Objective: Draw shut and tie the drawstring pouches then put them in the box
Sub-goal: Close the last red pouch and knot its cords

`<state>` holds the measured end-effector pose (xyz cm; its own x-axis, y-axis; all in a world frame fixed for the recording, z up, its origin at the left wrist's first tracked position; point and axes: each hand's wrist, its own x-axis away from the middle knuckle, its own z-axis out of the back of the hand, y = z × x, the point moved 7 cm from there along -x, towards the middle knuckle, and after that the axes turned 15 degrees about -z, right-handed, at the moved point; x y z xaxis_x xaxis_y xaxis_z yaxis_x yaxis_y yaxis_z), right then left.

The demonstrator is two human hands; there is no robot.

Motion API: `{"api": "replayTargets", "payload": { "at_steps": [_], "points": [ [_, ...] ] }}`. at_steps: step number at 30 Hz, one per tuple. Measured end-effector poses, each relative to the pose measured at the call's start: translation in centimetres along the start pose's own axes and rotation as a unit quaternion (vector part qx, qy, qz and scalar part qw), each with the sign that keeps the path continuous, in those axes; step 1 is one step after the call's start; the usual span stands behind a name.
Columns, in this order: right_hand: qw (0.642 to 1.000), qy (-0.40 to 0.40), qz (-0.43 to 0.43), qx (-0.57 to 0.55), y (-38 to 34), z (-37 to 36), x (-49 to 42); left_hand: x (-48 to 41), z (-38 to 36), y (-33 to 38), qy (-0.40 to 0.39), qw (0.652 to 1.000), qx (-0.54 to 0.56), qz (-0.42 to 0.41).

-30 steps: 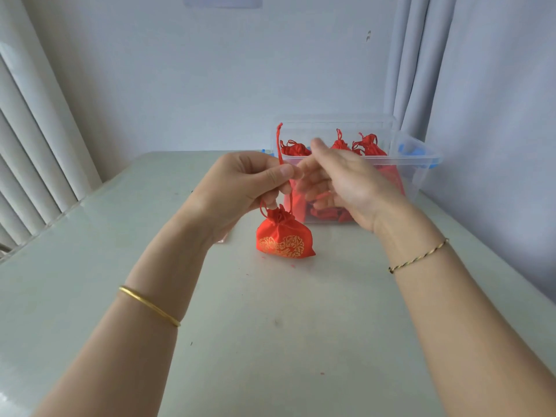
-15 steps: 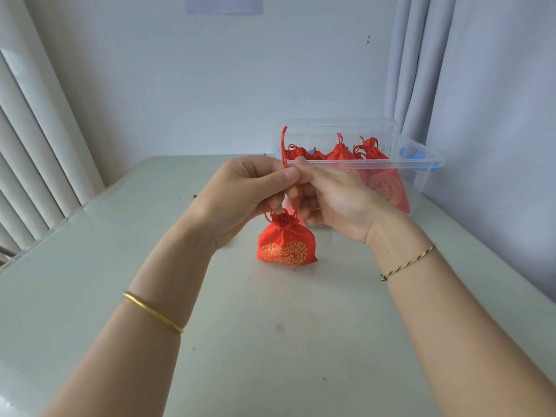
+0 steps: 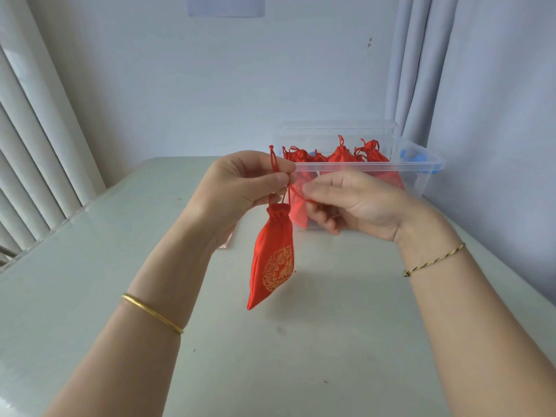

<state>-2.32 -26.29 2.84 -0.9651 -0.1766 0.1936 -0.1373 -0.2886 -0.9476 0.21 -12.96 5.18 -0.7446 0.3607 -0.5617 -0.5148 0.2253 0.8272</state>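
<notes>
Pouch (image 3: 272, 260) hangs clear of table (image 3: 331, 341), neck gathered shut, just in front of box (image 3: 361, 169). Probably suspended so its weight tensions the drawstring (image 3: 274, 164) for knotting. Left hand (image 3: 243, 182) pinches one strand between thumb and forefinger. Right hand (image 3: 346, 200) pinches the other, its remaining fingers curled.

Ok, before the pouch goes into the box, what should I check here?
1. Mouth of the pouch drawn shut: ok, gathered tight.
2. Knot in the drawstring tied: cannot tell, fingers hide it.
3. Grip of the left hand on the cord: ok, pinched.
4. Grip of the right hand on the other strand: ok, pinched.
5. Top of the box open: ok, no lid on it.
</notes>
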Motion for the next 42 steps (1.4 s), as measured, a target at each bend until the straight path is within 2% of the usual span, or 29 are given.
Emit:
{"api": "replayTargets", "payload": {
  "at_steps": [2,4,7,9,13,19,23,29,34,36,42],
  "points": [
    [0.997,0.082,-0.008,-0.012,0.3,1.3,-0.5,0.0,-0.3,0.6,-0.047,0.998,-0.017,-0.029],
    [0.988,0.142,0.019,-0.057,0.3,2.0,-0.9,0.1,-0.8,1.6,-0.107,0.986,-0.094,-0.082],
    [0.989,0.093,0.041,-0.107,0.5,0.4,-1.9,0.2,-1.2,2.9,-0.127,0.94,-0.271,-0.164],
    [0.99,0.041,0.034,-0.127,0.7,-0.9,-2.3,0.2,-1.3,3.6,-0.109,0.917,-0.324,-0.205],
    [0.985,-0.028,0.027,-0.167,0.8,-1.5,-2.3,0.2,-0.7,3.5,-0.056,0.888,-0.379,-0.255],
    [0.982,-0.067,0.033,-0.174,0.8,-2.3,-2.6,0.5,-0.8,3.1,-0.018,0.891,-0.357,-0.28],
    [0.977,-0.062,0.052,-0.196,0.6,-1.7,-2.6,0.2,-0.2,2.8,0.018,0.913,-0.32,-0.254],
    [0.984,0.085,0.067,-0.138,0.6,0.5,-2.4,-0.1,0.1,1.2,0.019,0.956,-0.233,-0.176],
    [0.983,0.149,0.05,-0.092,0.9,1.5,-1.9,-0.2,0.9,-0.5,0.019,0.987,-0.139,-0.081],
    [0.985,0.141,0.028,-0.096,1.3,1.7,-1.9,-0.1,1.2,-1.0,0.031,0.99,-0.125,-0.052],
    [0.982,0.042,-0.005,-0.187,1.8,1.9,-1.9,0.1,2.1,-1.7,0.084,0.987,-0.133,0.004]
  ]
}}
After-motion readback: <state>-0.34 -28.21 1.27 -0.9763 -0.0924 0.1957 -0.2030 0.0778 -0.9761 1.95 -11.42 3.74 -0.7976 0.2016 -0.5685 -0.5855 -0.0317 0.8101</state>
